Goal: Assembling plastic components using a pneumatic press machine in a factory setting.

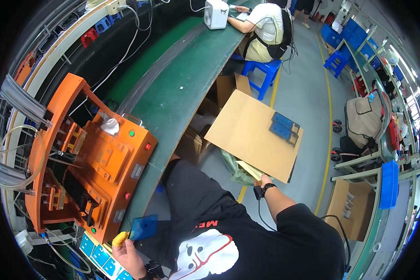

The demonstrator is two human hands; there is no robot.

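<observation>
My left hand [129, 262], low on the left beside the orange machine, pinches a translucent blue rectangular sheet [143, 227] by its edge. A small yellow piece [120, 239] is at the fingertips of that hand; whether it is worn or held I cannot tell. My right hand [265, 181] reaches to the near edge of a large cardboard sheet [247, 126], its fingers closed at a pale yellow sheet [250, 169] under that edge. The fingertips are partly hidden. On the cardboard lies a dark blue panel with cut-outs [283, 128].
The orange machine [108, 156] with buttons and hoses stands on the long green bench [172, 102]. Blue pieces [99, 255] lie below it. A green plastic bag [235, 168] hangs under the cardboard. A person [266, 28] sits on a blue stool [262, 70]; an open box [352, 205] is at the right.
</observation>
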